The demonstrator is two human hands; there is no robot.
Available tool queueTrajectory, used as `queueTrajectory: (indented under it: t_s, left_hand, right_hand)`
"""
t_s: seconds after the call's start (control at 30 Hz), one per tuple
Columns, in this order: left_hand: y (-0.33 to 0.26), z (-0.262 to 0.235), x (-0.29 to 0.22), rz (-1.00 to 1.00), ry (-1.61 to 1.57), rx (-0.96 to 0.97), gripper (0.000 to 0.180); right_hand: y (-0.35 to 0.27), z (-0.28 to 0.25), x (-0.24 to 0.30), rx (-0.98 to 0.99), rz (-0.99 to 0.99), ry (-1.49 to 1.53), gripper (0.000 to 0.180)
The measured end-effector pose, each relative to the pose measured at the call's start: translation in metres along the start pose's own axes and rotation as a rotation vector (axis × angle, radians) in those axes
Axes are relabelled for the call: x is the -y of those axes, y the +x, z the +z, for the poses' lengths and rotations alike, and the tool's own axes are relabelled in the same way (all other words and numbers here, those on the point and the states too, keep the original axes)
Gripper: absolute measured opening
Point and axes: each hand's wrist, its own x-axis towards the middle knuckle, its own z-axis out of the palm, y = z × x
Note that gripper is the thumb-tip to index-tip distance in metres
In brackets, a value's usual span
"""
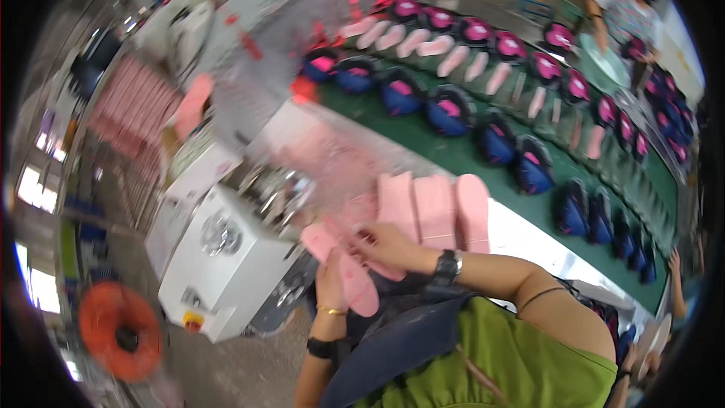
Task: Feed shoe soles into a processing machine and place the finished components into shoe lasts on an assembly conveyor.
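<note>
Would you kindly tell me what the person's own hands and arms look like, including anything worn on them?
The left hand and right hand are gloveless. The left one wears a thin gold-coloured bracelet and a black wristband; the right one, a dark watch-like band. Both forearms are sleeveless. The green top shows near the right shoulder.
</note>
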Motion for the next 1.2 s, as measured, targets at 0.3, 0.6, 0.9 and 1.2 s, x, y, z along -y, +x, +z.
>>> queueTrajectory:
  t_s: [0.3, 0.6, 0.9, 1.2]
  left_hand:
    - [-0.038, -0.048, 0.01, -0.119, -0.167, 0.071, 0.059]
    - [-0.048, -0.052, 0.009, -0.173, -0.191, 0.175, 0.059]
    - [-0.051, -0.058, 0.013, -0.258, -0.168, 0.099, 0.057]
    - [-0.066, -0.058, 0.01, -0.206, -0.065, -0.112, 0.055]
  right_hand:
    - [0.136, 0.012, -0.011, -0.18, -0.186, -0.285, 0.039]
    - [0.126, -0.005, 0.045, -0.114, -0.181, -0.352, 0.047]
    - [0.126, 0.002, 0.033, -0.417, -0.315, -0.575, 0.031]
    - [0.225, 0.024, 0.009, -0.594, -0.128, -0.025, 0.023]
